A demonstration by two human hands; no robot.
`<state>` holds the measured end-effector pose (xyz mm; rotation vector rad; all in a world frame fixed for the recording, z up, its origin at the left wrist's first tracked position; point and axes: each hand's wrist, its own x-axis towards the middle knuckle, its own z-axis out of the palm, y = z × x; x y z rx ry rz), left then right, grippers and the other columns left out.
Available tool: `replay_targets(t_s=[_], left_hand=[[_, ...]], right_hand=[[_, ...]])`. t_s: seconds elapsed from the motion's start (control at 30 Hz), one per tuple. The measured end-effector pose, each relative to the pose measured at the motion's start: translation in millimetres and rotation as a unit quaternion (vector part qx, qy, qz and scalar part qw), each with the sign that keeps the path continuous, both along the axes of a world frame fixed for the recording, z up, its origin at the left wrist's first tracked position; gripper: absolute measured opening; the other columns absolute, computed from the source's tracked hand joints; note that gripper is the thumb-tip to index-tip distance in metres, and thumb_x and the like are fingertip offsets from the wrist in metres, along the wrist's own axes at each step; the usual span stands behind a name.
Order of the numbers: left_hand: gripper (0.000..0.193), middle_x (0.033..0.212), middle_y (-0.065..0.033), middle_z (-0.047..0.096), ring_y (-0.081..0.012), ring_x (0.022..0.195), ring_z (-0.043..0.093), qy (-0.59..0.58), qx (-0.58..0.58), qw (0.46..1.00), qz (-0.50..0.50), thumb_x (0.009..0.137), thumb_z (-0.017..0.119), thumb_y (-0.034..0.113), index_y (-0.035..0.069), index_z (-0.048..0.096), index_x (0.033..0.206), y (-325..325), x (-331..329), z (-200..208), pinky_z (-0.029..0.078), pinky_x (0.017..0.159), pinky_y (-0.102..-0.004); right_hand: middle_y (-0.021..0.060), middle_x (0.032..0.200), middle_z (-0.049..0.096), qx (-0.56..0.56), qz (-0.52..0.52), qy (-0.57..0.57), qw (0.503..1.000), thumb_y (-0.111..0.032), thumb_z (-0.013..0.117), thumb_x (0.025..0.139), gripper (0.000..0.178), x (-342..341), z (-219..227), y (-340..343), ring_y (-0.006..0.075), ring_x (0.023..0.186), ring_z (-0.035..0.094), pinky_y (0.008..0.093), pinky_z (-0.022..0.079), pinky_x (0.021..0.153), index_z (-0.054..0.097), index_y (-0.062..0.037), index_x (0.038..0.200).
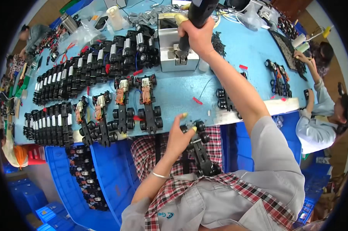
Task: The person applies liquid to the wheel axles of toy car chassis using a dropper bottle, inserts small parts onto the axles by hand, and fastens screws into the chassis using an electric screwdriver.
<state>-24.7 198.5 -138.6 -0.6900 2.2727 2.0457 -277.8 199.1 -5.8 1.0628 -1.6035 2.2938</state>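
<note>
My right hand (pixel 199 36), reaching far forward, grips a black power screwdriver (pixel 202 12). The tool's lower end points down at the metal mechanism on the front of a light grey screw feeder box (pixel 177 63). Close to my body, my left hand (pixel 178 139) holds a black toy car chassis (pixel 201 154) with wheels, its thumb on the upper end and its index finger stretched away. Yellow covers sit on fingertips of the left hand. The chassis hangs over my lap, against a red checked apron (pixel 216 144).
Rows of black chassis (pixel 93 61) fill the left of the blue table (pixel 177 86). Several with circuit boards (pixel 146 96) stand near its front edge. A blue bin (pixel 116 169) sits below. At right, a co-worker's sleeve (pixel 316 104) is beside more chassis (pixel 279 79).
</note>
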Motion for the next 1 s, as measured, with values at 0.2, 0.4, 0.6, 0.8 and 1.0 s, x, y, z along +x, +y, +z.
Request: replay_targets(t_s=[0.2, 0.4, 0.6, 0.8, 1.0], left_hand=[[0.063, 0.134, -0.0135, 0.041, -0.0205, 0.121, 0.039, 0.000, 0.042, 0.999, -0.002, 0.077, 0.059, 0.005, 0.004, 0.035, 0.135, -1.1, 10.5, -6.7, 0.035, 0.097, -0.0301], [0.065, 0.131, -0.0129, 0.038, -0.0171, 0.105, 0.050, -0.002, 0.261, 0.964, 0.050, 0.077, 0.055, -0.003, 0.010, 0.033, 0.137, 1.8, -4.8, -0.2, 0.045, 0.084, -0.0282], [0.062, 0.102, -0.0078, 0.054, -0.0103, 0.079, 0.055, -0.011, 0.307, 0.949, 0.072, 0.076, 0.057, -0.006, 0.007, 0.036, 0.133, -0.4, 0.2, -3.3, 0.048, 0.068, -0.0233], [0.064, 0.098, -0.0061, 0.054, -0.0083, 0.079, 0.054, -0.015, 0.355, 0.931, 0.081, 0.076, 0.057, -0.010, 0.008, 0.035, 0.133, 4.1, 0.1, -2.3, 0.047, 0.066, -0.0209], [0.064, 0.102, -0.0063, 0.052, -0.0088, 0.082, 0.054, 0.026, 0.326, 0.940, 0.101, 0.075, 0.058, -0.010, 0.007, 0.035, 0.132, 5.3, 2.3, -10.0, 0.047, 0.068, -0.0214]], right_hand=[[0.0036, 0.060, 0.057, 0.023, 0.004, -0.027, 0.999, -0.003, 0.065, 0.071, 0.017, -6.2, -17.4, -11.0, 0.0094, 0.049, 0.054, 0.0239, 0.044, 0.046, 0.057, 0.0023, 0.085], [0.0036, 0.055, 0.051, 0.058, 0.054, -0.140, 0.987, -0.012, 0.061, 0.080, 0.016, 7.4, 1.0, 1.7, 0.0122, 0.046, 0.049, 0.0267, 0.040, 0.046, 0.052, -0.0019, 0.073], [-0.0001, 0.058, 0.035, 0.138, 0.164, -0.171, 0.962, -0.015, 0.051, 0.084, 0.018, 101.3, -25.7, 60.7, 0.0116, 0.049, 0.039, 0.0281, 0.037, 0.050, 0.043, -0.0044, 0.072], [0.0007, 0.062, 0.054, 0.058, 0.146, -0.274, 0.949, 0.002, 0.067, 0.072, 0.029, 136.3, -65.5, 73.1, 0.0065, 0.046, 0.050, 0.0220, 0.039, 0.044, 0.053, 0.0044, 0.097], [0.0061, 0.066, 0.047, 0.161, 0.168, -0.165, 0.958, -0.002, 0.059, 0.080, 0.033, 142.9, -69.9, 74.6, 0.0114, 0.049, 0.045, 0.0256, 0.040, 0.047, 0.038, -0.0032, 0.105]])
